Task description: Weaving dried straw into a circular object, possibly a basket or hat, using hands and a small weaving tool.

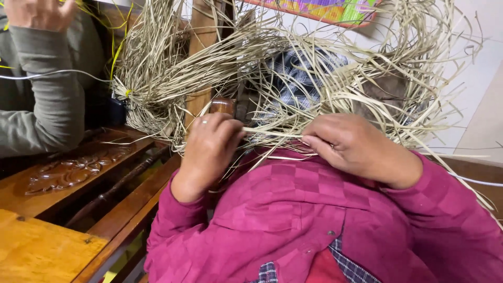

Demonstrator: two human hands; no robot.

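The left grip (209,144) and the right grip (348,144) are each pinching pale straw strips (293,89), a flat strand running taut between them. Just below both grips, a magenta sleeve (293,209) is bunching. Well left of the left grip, another person's grey-sleeved arm (47,99) is resting above a carved wooden desk (68,173); its hand seems to be holding yellow strands.

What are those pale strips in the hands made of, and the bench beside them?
The pale flat strips look like dried straw or palm leaf: matte, thin, curling. The brown carved bench looks like varnished wood, with visible grain and a gloss.
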